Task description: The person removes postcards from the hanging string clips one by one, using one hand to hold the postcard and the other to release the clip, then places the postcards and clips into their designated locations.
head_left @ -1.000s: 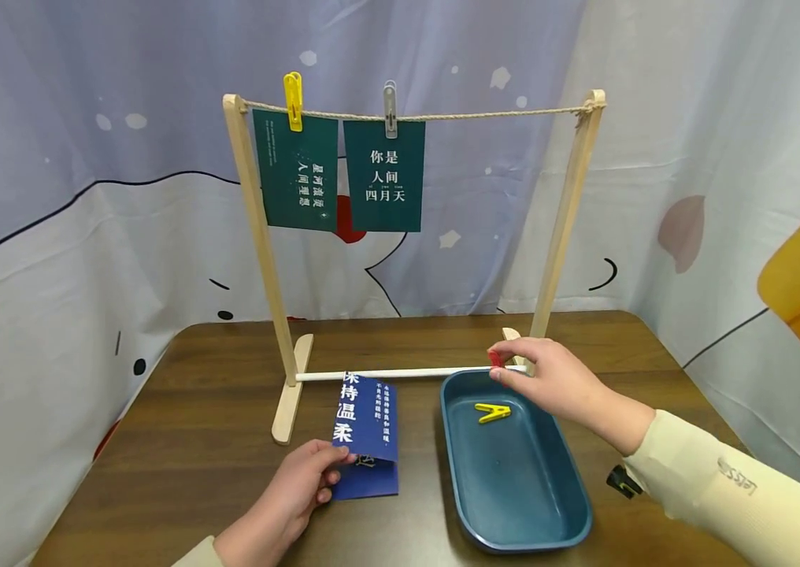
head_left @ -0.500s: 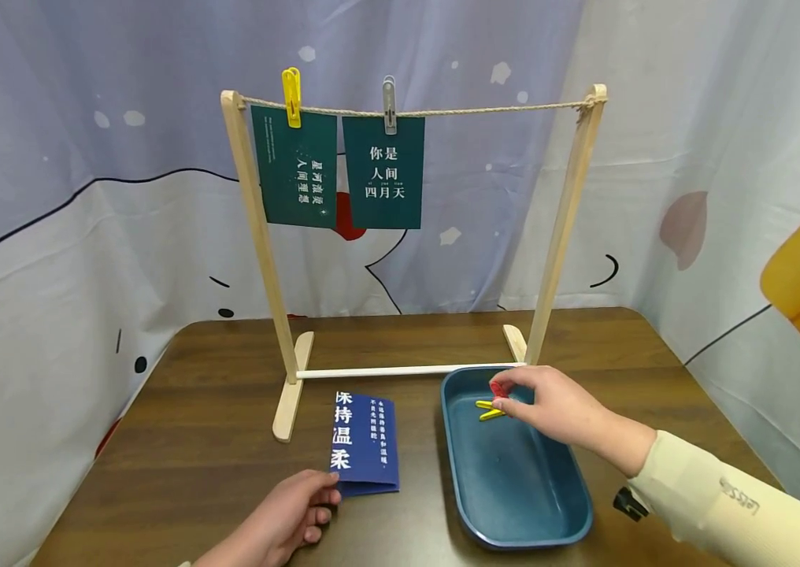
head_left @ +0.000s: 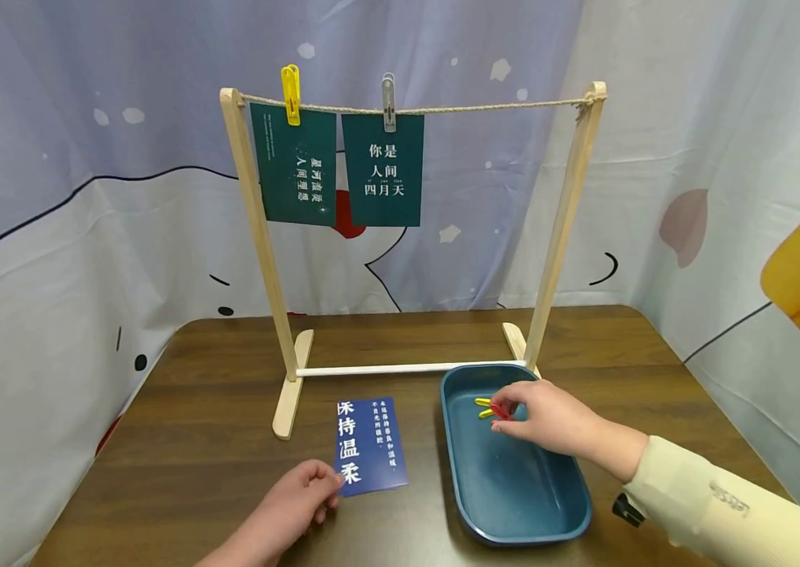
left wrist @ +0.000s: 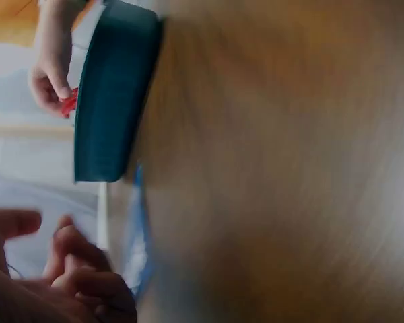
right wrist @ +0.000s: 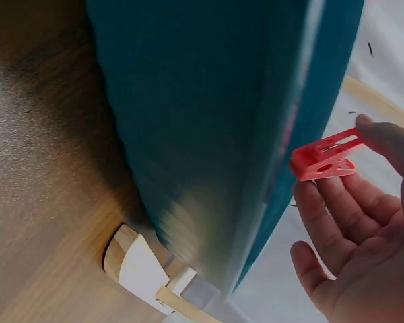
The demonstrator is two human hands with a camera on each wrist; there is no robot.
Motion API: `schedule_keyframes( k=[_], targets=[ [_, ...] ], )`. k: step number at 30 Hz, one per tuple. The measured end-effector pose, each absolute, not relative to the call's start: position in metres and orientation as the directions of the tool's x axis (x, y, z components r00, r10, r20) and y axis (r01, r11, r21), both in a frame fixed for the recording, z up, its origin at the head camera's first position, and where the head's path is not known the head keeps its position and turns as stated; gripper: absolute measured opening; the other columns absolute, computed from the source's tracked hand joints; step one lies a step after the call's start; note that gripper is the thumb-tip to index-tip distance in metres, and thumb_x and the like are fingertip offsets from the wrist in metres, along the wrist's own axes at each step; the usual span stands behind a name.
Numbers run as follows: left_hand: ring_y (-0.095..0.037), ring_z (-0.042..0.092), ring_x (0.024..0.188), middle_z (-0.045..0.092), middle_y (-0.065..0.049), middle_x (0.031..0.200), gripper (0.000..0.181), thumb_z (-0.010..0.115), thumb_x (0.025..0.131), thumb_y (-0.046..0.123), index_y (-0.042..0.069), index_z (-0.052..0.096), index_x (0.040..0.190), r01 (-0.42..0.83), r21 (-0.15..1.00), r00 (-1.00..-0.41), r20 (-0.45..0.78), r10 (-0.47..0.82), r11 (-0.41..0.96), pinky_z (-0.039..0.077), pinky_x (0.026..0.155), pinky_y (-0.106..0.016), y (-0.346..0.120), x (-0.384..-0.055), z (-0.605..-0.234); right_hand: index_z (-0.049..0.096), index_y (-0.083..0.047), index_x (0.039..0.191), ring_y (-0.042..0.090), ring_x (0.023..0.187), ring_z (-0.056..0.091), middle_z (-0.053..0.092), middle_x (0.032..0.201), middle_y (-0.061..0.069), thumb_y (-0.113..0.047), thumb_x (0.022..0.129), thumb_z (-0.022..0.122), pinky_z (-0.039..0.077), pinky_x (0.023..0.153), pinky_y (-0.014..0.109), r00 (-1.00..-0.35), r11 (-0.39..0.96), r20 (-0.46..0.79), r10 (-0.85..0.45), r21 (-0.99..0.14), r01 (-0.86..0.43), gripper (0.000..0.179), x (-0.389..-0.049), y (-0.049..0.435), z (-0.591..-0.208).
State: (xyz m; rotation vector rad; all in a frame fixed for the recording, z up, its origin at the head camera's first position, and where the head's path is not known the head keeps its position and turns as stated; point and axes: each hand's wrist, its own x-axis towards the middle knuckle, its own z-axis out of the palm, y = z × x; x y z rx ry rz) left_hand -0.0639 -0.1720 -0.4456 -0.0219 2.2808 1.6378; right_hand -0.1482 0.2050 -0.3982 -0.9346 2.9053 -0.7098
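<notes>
In the head view my right hand point(head_left: 552, 421) is over the far end of a blue tray point(head_left: 524, 480). It pinches a red clothespin point(right wrist: 320, 158) between thumb and fingers, as the right wrist view shows plainly. A yellow clothespin point(head_left: 483, 407) lies in the tray just beside it, partly covered. My left hand point(head_left: 301, 500) is at the lower left corner of a blue card point(head_left: 386, 453) with white writing, which lies flat on the table. Its thumb and loosely bent fingers stand apart in the left wrist view, with nothing held between them.
Behind stands a wooden frame point(head_left: 561, 228) with a rope point(head_left: 492, 109) across its top. Two dark green cards hang there, the left one point(head_left: 297, 169) by a yellow clothespin point(head_left: 291, 94), the right one point(head_left: 386, 209) by a grey clothespin point(head_left: 389, 102). A white bar point(head_left: 379, 369) joins the feet.
My left hand has let go of the lifted blue card, which has dropped flat, and drawn back a little. My right hand has lowered the red clothespin toward the tray.
</notes>
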Motion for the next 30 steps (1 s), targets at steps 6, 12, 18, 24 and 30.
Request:
schedule_keyframes(
  k=[6, 12, 18, 24, 30],
  targets=[
    [-0.01, 0.056, 0.068, 0.061, 0.006, 0.085, 0.019, 0.071, 0.09, 0.039, 0.022, 0.064, 0.096, 0.201, 0.532, -0.957, -0.074, 0.282, 0.822, 0.045, 0.056, -0.033, -0.161, -0.064, -0.426, 0.069, -0.016, 0.092, 0.005, 0.07, 0.051, 0.053, 0.072, -0.016, -0.025, 0.081, 0.083, 0.042, 0.069, 0.028, -0.801, 0.75, 0.111, -0.588, -0.297, -0.592, 0.02, -0.15, 0.202, -0.406],
    [-0.026, 0.063, 0.086, 0.063, -0.005, 0.103, 0.043, 0.076, 0.084, 0.039, 0.017, 0.066, 0.12, 0.351, 0.238, -0.934, 0.021, 0.356, 0.906, 0.05, 0.063, -0.044, -0.147, -0.076, -0.425, 0.071, -0.012, 0.094, 0.005, 0.069, 0.048, 0.055, 0.076, -0.01, -0.021, 0.079, 0.083, 0.041, 0.07, 0.034, -0.793, 0.774, 0.055, -0.607, -0.186, -0.606, 0.021, -0.156, 0.198, -0.415],
    [-0.029, 0.059, 0.085, 0.063, -0.011, 0.105, 0.052, 0.077, 0.08, 0.045, 0.017, 0.065, 0.122, 0.342, 0.131, -0.94, 0.029, 0.341, 0.931, 0.047, 0.064, -0.048, -0.138, -0.09, -0.434, 0.071, -0.013, 0.091, 0.008, 0.066, 0.047, 0.051, 0.071, -0.009, -0.021, 0.078, 0.082, 0.038, 0.068, 0.035, -0.789, 0.783, -0.015, -0.614, -0.138, -0.607, 0.019, -0.159, 0.19, -0.421],
    [-0.033, 0.06, 0.094, 0.063, -0.018, 0.114, 0.066, 0.077, 0.076, 0.056, 0.02, 0.062, 0.129, 0.317, 0.095, -0.945, -0.051, 0.322, 0.944, 0.048, 0.072, -0.053, -0.135, -0.099, -0.439, 0.069, -0.013, 0.087, 0.008, 0.065, 0.045, 0.047, 0.07, -0.009, -0.021, 0.078, 0.083, 0.038, 0.065, 0.033, -0.791, 0.792, -0.07, -0.608, -0.131, -0.597, 0.018, -0.162, 0.189, -0.429],
    [-0.034, 0.06, 0.095, 0.063, -0.02, 0.112, 0.066, 0.078, 0.075, 0.058, 0.018, 0.064, 0.126, 0.308, 0.084, -0.944, -0.095, 0.316, 0.948, 0.048, 0.075, -0.054, -0.136, -0.103, -0.441, 0.072, -0.013, 0.092, 0.006, 0.069, 0.05, 0.057, 0.075, -0.008, -0.02, 0.078, 0.082, 0.043, 0.069, 0.034, -0.786, 0.785, -0.063, -0.614, -0.15, -0.601, 0.018, -0.164, 0.193, -0.431]
  ],
)
